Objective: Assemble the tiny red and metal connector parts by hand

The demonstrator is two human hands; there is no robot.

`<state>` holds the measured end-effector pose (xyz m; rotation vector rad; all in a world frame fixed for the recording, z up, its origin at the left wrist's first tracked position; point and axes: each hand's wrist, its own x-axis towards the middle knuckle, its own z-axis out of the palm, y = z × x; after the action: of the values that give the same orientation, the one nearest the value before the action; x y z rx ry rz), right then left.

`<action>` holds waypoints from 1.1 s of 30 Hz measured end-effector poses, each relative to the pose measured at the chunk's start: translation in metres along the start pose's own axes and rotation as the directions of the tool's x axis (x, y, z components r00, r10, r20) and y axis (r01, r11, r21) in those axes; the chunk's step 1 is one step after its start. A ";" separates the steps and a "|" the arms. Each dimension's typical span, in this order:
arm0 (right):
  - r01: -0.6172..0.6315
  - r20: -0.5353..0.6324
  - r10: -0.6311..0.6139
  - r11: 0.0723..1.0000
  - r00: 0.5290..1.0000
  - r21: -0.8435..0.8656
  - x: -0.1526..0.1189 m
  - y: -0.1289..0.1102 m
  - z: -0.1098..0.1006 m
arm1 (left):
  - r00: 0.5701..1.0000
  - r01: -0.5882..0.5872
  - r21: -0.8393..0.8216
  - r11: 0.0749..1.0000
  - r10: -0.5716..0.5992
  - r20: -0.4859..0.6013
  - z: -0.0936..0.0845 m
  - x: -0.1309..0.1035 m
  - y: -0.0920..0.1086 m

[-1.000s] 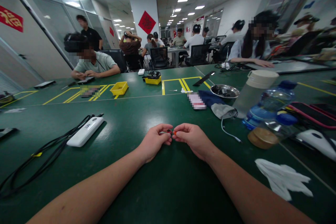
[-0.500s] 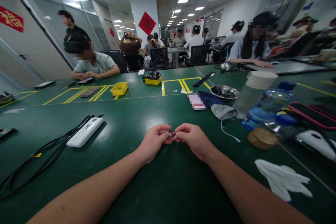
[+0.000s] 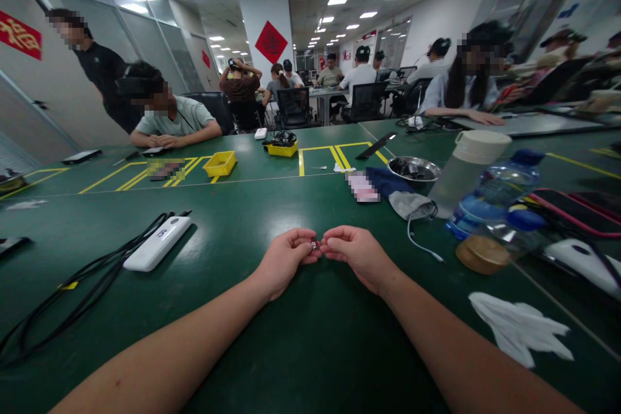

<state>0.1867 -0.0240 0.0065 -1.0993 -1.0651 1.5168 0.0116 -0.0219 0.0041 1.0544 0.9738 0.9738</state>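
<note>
Between the thumb and fingers of my left hand (image 3: 290, 259) is a tiny silver, dark and red part (image 3: 314, 244), too small to name. My right hand (image 3: 356, 255) meets it from the other side, thumb against the curled fingers, its tips close to the part. Whether the right fingers grip the part or only touch it is hidden. Both hands hover just over the green table (image 3: 233, 343).
Left lies a white power bank (image 3: 158, 244) beside black cables (image 3: 87, 284). To the right stand a frosted bottle (image 3: 468, 171), a blue-capped bottle (image 3: 497, 197), a bottle of brown liquid (image 3: 490, 249) and a white cloth (image 3: 521, 328). Ahead are a yellow tray (image 3: 220, 164) and metal bowl (image 3: 414, 169).
My hands stay almost in place, with small finger movements around the part. A person in black at the far left has moved further left.
</note>
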 end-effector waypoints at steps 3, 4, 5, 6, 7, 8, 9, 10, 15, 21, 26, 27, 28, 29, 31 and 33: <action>0.032 0.015 -0.031 0.998 0.999 -0.061 -0.002 0.000 0.000 | 1.000 0.002 -0.011 1.000 -0.002 0.022 -0.001 0.000 0.000; 0.043 0.022 -0.041 0.996 0.999 -0.072 -0.003 0.000 0.000 | 1.000 0.001 -0.016 1.000 0.000 0.026 -0.001 -0.001 0.000; 0.056 0.027 -0.054 0.995 0.998 -0.080 -0.003 0.001 0.000 | 1.000 -0.001 -0.020 1.000 0.001 0.028 -0.001 -0.001 0.000; 0.070 0.030 -0.067 0.994 0.997 -0.089 -0.003 0.001 0.000 | 1.000 -0.003 -0.023 1.000 0.004 0.028 -0.001 -0.001 0.001; 0.084 0.032 -0.081 0.992 0.996 -0.099 -0.003 0.001 0.000 | 1.000 -0.005 -0.022 1.000 0.006 0.026 -0.001 -0.001 0.001; 0.097 0.033 -0.094 0.990 0.995 -0.107 -0.003 0.001 -0.001 | 1.000 -0.008 -0.021 1.000 0.009 0.023 -0.001 -0.001 0.001; 0.109 0.035 -0.106 0.988 0.994 -0.110 -0.003 0.001 -0.001 | 1.000 -0.012 -0.017 1.000 0.012 0.020 -0.001 -0.002 0.002; 0.117 0.038 -0.114 0.988 0.993 -0.105 -0.003 0.001 -0.001 | 1.000 -0.015 -0.014 1.000 0.016 0.016 -0.001 -0.002 0.002; 0.069 0.020 -0.068 0.997 0.997 -0.037 -0.002 0.002 0.001 | 1.000 -0.016 -0.004 1.000 0.016 -0.002 0.001 -0.002 0.003; 0.007 0.001 -0.007 1.000 1.000 -0.009 0.001 0.004 0.000 | 1.000 0.009 -0.024 1.000 -0.010 -0.025 0.001 -0.002 0.003; -0.008 -0.015 0.008 1.000 1.000 -0.003 0.000 0.002 0.001 | 1.000 0.016 -0.045 0.999 -0.017 -0.022 0.000 -0.002 0.003; -0.011 -0.018 0.011 1.000 1.000 -0.001 0.000 0.001 0.001 | 1.000 0.017 -0.050 0.999 -0.018 -0.025 0.000 -0.002 0.003; -0.013 -0.021 0.014 1.000 1.000 0.003 -0.001 0.001 0.002 | 1.000 0.018 -0.056 0.998 -0.019 -0.024 0.000 -0.002 0.003; -0.016 -0.023 0.016 1.000 1.000 0.006 -0.001 0.001 0.002 | 1.000 0.018 -0.062 0.998 -0.019 -0.020 -0.001 -0.001 0.003; -0.018 -0.025 0.018 1.000 1.000 0.006 -0.001 0.000 0.003 | 1.000 0.016 -0.065 0.998 -0.017 -0.011 -0.001 -0.001 0.002; -0.014 -0.018 0.014 1.000 1.000 0.006 -0.001 0.001 0.002 | 1.000 0.014 -0.056 0.998 -0.014 -0.009 -0.001 -0.001 0.002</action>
<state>0.1843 -0.0249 0.0065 -1.1163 -1.0427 1.5174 0.0104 -0.0224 0.0058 0.9957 0.9547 0.9896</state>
